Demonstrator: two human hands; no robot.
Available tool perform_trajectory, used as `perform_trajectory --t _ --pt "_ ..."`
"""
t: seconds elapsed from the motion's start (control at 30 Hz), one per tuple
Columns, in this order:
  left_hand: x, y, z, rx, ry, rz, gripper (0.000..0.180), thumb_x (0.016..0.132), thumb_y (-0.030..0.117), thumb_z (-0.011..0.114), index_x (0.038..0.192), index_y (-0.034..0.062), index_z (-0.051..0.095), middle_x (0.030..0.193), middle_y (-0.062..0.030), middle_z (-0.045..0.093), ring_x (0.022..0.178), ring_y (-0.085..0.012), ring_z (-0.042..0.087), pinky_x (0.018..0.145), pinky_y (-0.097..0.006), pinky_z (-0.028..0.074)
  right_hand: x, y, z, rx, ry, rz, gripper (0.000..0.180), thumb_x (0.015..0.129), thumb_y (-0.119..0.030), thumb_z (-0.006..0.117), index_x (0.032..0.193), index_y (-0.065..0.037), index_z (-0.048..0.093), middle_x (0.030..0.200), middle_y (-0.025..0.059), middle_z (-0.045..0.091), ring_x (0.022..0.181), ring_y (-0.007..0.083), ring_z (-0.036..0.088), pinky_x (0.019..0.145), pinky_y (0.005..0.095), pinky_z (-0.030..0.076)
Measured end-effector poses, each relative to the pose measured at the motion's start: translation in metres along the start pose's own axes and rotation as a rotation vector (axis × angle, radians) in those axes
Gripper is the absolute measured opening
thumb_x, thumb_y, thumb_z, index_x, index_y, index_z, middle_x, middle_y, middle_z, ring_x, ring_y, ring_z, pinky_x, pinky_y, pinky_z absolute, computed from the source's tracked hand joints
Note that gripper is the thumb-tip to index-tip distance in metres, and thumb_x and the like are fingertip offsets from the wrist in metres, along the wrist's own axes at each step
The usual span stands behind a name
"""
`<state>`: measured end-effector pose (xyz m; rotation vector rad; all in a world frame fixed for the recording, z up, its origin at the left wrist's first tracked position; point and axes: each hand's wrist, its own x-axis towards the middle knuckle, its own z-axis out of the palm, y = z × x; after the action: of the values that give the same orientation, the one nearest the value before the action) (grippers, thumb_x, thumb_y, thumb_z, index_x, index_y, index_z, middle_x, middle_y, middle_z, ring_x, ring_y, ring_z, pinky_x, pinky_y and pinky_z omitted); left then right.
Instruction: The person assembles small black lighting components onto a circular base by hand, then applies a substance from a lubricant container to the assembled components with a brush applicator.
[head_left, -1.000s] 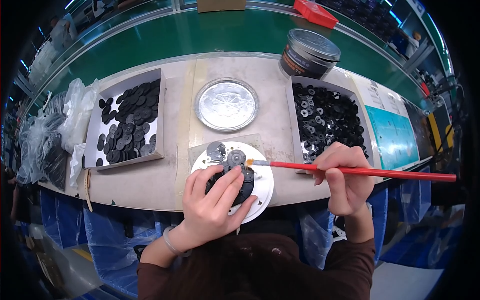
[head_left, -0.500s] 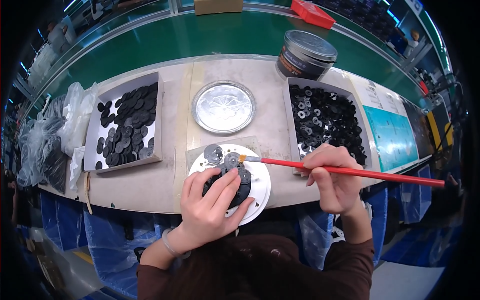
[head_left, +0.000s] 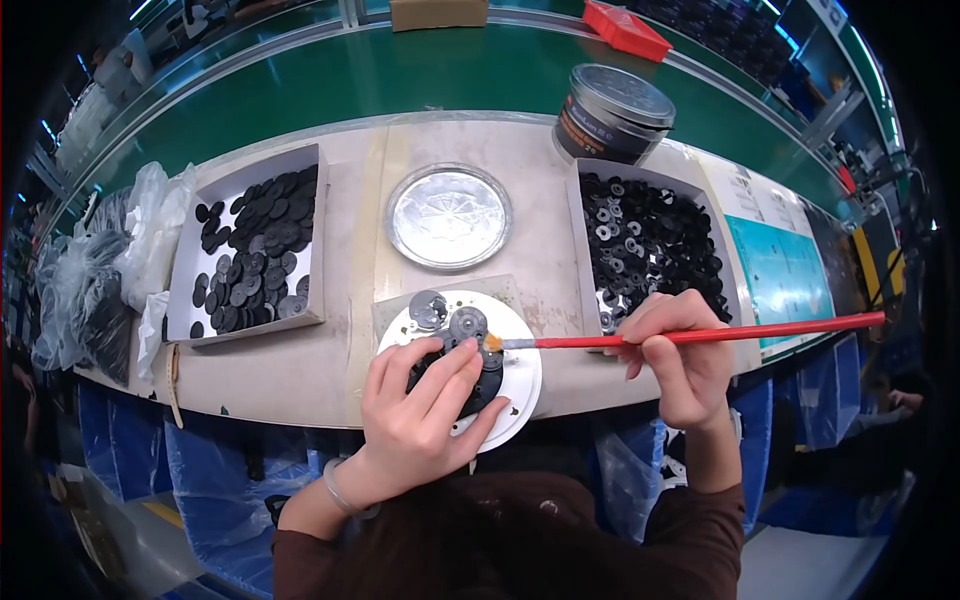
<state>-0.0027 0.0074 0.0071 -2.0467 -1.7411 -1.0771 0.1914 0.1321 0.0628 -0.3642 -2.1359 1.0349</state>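
Observation:
A white round plate bears a cluster of dark gears and a black round part. My left hand lies over them, its fingers stretched out on the dark parts and its thumb apart at the black part's right edge. In my right hand is a red-handled paintbrush, pinched between thumb and fingers. Its bristles, coated with amber paste, meet the gears near my left fingertips. Part of the black part is hidden under my left hand.
Black discs fill a white box at left; small black parts fill another box at right. A round metal lid lies beyond the plate. Behind the right box stands a tin. Plastic bags sit far left.
The brush tip has shifted nearer me and slightly right, from the upper gear to the lower one. The handle's far end has risen in view. My left hand stays nearly in place.

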Motion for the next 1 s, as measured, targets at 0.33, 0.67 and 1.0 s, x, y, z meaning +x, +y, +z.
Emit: perform_trajectory --t 0.33,0.67,1.0 --pt "0.0 0.001 0.001 -0.003 -0.001 -0.003 0.033 0.062 0.019 0.073 0.086 -0.0012 0.064 0.094 -0.0087 0.062 0.084 -0.0262 0.054 0.07 -0.035 0.041 -0.003 -0.002 -0.001 0.085 0.116 0.051 0.016 0.09 -0.014 0.045 0.085 0.001 0.045 0.066 0.013 0.053 0.053 0.0122 0.048 0.044 0.0206 0.042" --pt "0.0 0.001 0.0 -0.003 -0.008 -0.003 0.032 0.063 0.02 0.072 0.086 -0.0009 0.064 0.094 -0.0084 0.062 0.084 -0.0254 0.054 0.071 -0.034 0.041 -0.005 0.003 -0.006 0.25 0.24 0.096 0.011 0.09 -0.008 0.043 0.089 0.003 0.047 0.069 0.01 0.058 0.058 0.0082 0.057 0.049 0.0171 0.046" --pt "0.0 0.0 0.0 -0.011 -0.006 -0.007 0.033 0.062 0.021 0.073 0.086 -0.001 0.064 0.094 -0.0086 0.063 0.084 -0.0255 0.054 0.071 -0.035 0.042 -0.005 -0.007 0.001 0.112 0.162 0.109 0.021 0.089 -0.019 0.046 0.085 0.002 0.046 0.066 0.0141 0.055 0.057 0.0145 0.054 0.045 0.0193 0.043"
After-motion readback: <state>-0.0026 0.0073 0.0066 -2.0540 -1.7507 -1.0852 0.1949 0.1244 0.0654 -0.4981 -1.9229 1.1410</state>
